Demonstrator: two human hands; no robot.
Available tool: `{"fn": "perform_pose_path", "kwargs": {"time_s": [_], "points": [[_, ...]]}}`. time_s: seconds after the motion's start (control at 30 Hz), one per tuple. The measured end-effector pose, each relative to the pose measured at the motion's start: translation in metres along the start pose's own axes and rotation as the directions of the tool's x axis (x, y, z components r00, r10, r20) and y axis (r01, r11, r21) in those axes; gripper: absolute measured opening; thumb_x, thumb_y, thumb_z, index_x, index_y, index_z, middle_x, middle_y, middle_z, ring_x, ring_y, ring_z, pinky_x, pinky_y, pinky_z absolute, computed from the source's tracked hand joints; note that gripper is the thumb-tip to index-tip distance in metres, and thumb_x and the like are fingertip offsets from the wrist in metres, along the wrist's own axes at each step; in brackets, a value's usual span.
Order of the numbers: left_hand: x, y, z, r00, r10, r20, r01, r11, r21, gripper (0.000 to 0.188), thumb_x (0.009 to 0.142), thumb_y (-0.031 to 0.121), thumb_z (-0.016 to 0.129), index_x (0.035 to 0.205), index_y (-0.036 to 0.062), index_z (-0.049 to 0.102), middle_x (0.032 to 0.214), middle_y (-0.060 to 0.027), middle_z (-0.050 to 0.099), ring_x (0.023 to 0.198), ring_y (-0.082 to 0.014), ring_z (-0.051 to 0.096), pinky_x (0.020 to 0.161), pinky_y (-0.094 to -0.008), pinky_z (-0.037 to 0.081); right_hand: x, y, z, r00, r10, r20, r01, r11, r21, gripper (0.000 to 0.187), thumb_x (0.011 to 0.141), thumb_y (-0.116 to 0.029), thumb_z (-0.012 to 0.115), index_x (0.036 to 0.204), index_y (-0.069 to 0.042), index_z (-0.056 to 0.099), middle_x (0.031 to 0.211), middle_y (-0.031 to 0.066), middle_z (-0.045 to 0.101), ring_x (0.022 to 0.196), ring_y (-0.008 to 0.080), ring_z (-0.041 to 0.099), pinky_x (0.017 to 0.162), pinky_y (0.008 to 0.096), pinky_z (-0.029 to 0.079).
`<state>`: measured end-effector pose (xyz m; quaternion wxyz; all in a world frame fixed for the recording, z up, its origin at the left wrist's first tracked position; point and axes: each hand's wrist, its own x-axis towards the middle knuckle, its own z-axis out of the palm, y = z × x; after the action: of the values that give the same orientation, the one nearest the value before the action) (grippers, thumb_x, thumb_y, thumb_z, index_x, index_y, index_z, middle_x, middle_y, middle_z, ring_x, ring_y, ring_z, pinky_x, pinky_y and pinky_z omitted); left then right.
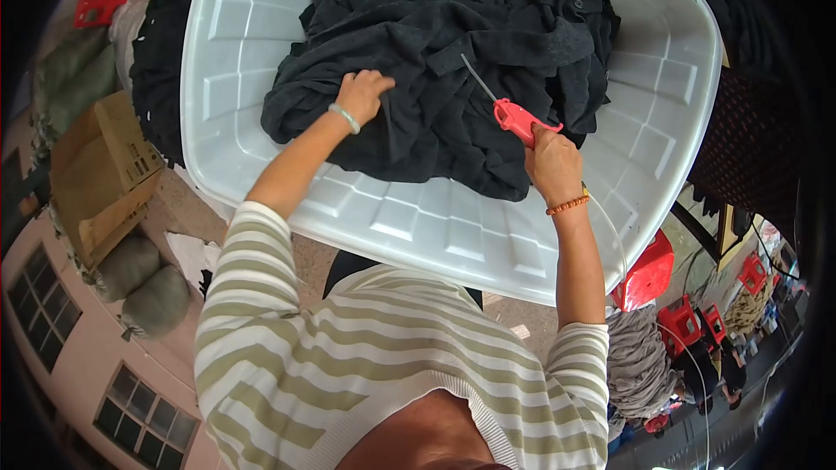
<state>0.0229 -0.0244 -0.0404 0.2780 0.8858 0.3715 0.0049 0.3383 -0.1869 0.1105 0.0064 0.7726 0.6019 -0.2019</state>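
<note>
A heap of black garments (383,26) fills the middle of a large white plastic tub (239,43). My left hand (364,94), with a pale bangle at the wrist, is closed on the cloth at the heap's left side, its fingertips partly hidden. In my right hand (555,159) is a red nozzle gun (520,119), its long thin metal tube pointing up and left over the garments. A thin white hose (616,231) runs down behind my right wrist. A dark button shows on a garment at the upper right.
An open cardboard box (100,174) and stuffed grey-green sacks (155,300) stand left of the tub. More black cloth (161,70) hangs beside its left wall. Red plastic stools (646,270) and a grey fabric pile (640,357) are at the lower right.
</note>
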Motion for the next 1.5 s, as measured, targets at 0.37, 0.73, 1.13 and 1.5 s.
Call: {"fn": "perform_pose_path", "kwargs": {"time_s": [0.37, 0.73, 1.13, 1.5], "points": [[0.025, -0.080, -0.109, 0.780, -0.387, -0.492, 0.388, 0.916, -0.106, 0.037, 0.078, 0.010, 0.051, 0.112, 0.0091, 0.066, 0.096, -0.0224, 0.064, 0.087, -0.0397, 0.060, 0.081, -0.0401, 0.049, 0.030, -0.042, 0.003, 0.999, 0.041, -0.008, -0.039, 0.985, 0.170, 0.022, 0.081, -0.020, 0.064, 0.096, -0.003, 0.064, 0.078, 0.0225, 0.065, 0.077, 0.0397, 0.064, 0.069, 0.0467, 0.051], [0.033, 0.083, -0.231, 0.845, -0.503, -0.180, -0.168, 0.068, -0.983, 0.024, 0.098, 0.012, 0.040, 0.104, -0.0039, 0.057, 0.063, -0.0010, 0.047, 0.082, -0.0239, 0.066, 0.076, -0.0335, 0.052, 0.097, -0.149, 0.093, 0.996, 0.047, 0.071, -0.076, 0.868, 0.490, 0.076, 0.063, -0.033, 0.084, 0.116, 0.001, 0.043, 0.109, 0.0246, 0.060, 0.092, 0.0405, 0.063, 0.078, 0.0441, 0.051], [0.019, 0.079, -0.313, 0.769, -0.374, -0.518, -0.547, 0.034, -0.836, 0.020, 0.091, 0.012, 0.047, 0.103, 0.0001, 0.057, 0.074, -0.0071, 0.051, 0.079, -0.0184, 0.050, 0.082, -0.0389, 0.046, 0.075, -0.089, -0.036, 0.864, -0.213, 0.455, -0.312, 0.482, 0.818, 0.033, 0.081, -0.032, 0.071, 0.096, -0.002, 0.065, 0.068, -0.0043, 0.053, 0.054, 0.0034, 0.045, 0.045, 0.0201, 0.033], [0.121, -0.038, -0.133, 0.608, -0.767, -0.206, 0.110, 0.338, -0.935, 0.051, 0.086, 0.024, 0.063, 0.128, 0.0051, 0.042, 0.085, -0.0025, 0.054, 0.068, -0.0123, 0.048, 0.062, -0.0288, 0.047, -0.009, -0.061, 0.031, 0.997, -0.023, -0.070, 0.034, 0.987, 0.155, 0.029, 0.078, -0.025, 0.073, 0.077, 0.000, 0.059, 0.063, 0.0147, 0.058, 0.060, 0.0312, 0.061, 0.058, 0.0396, 0.050]]}}
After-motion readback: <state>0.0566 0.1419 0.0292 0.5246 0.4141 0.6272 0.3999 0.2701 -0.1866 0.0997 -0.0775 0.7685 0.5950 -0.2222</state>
